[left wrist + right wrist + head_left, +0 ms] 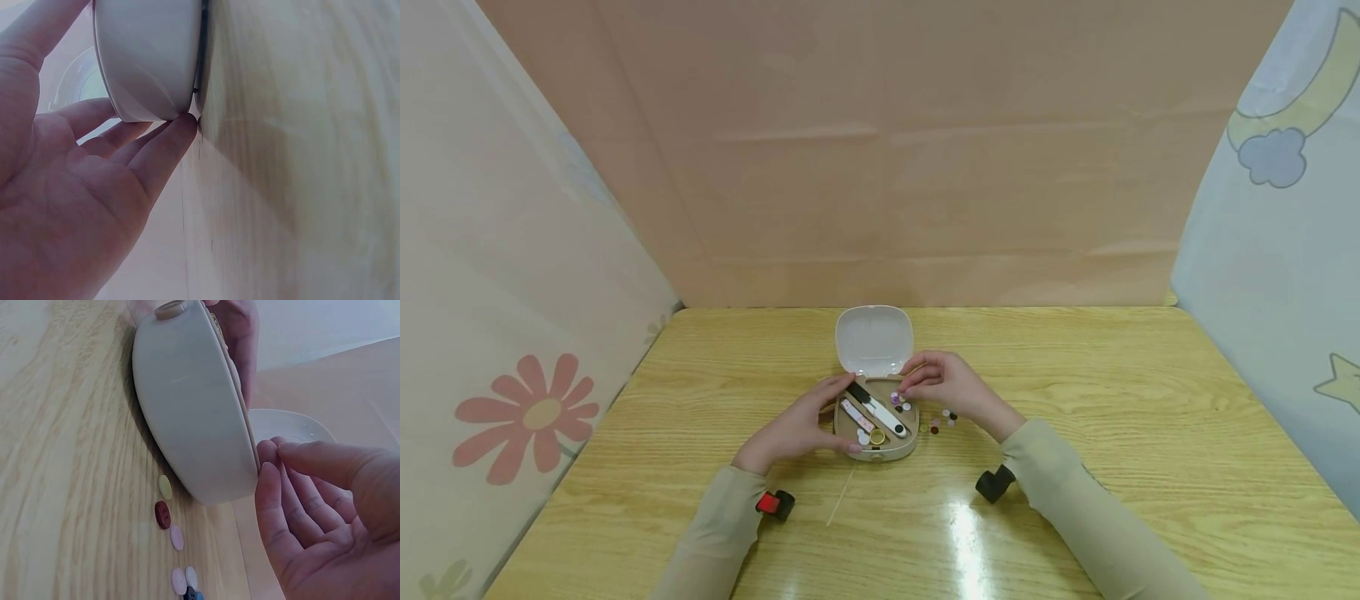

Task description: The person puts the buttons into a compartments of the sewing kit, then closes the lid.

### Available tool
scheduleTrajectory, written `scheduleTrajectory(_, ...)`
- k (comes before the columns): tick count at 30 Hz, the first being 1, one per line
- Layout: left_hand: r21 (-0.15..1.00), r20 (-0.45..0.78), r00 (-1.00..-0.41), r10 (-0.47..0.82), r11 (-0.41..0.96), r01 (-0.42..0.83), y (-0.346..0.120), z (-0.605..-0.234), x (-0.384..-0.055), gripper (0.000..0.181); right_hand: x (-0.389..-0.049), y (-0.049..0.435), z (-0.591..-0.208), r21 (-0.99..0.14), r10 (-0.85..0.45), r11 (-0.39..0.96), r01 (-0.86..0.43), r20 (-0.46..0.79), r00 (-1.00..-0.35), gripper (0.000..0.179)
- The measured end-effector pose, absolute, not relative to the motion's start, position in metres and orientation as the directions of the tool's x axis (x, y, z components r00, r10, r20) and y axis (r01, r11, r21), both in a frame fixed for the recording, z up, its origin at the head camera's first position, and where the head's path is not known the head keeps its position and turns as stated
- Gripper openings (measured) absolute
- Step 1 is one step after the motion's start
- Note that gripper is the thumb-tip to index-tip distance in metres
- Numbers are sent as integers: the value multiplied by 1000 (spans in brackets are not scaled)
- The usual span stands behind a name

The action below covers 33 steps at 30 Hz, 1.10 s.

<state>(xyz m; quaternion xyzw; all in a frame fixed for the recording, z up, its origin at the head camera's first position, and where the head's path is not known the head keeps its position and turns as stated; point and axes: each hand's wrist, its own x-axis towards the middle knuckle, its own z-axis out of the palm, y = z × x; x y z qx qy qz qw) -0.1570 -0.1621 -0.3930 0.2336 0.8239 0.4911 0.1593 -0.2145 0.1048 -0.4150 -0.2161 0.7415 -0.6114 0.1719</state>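
A small cream box [880, 455] stands on the table with its white lid [874, 340] raised. My left hand [797, 425] spans its left side, thumb at the front and fingers towards the back, gripping it. Over the right compartment is my right hand [951, 387], thumb and index fingertips together at the rim; whether anything is between them is hidden. Purple buttons [896, 398] lie just below those fingertips. Inside the box are a white tool with a black end [887, 417], a pink patterned strip [857, 415], a gold ring [877, 437] and white buttons [863, 437].
Several loose buttons lie on the table right of the box, among them a dark red button [162, 515] and a yellow button [165, 487]. A thin pale stick [841, 497] lies in front of the box. Printed curtains [880, 167] stand behind the wooden table [1075, 358].
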Motion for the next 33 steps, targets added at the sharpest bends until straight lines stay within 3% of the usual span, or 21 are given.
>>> scheduleTrajectory(6, 884, -39, -840, 541, 411, 224, -162, -396, -158, 97, -211, 108, -410, -990, -541, 116, -78, 3, -841, 28)
scheduleTrajectory(14, 876, -17, -837, 547, 412, 251, -172, -429, -174, 103, -212, 116, -411, -997, -551, 66, -40, -3, -834, 32)
scheduleTrajectory(33, 866, -37, -848, 528, 441, 237, -172, -427, -173, 105, -213, 147, -423, -988, -499, 151, -32, -48, -865, 35)
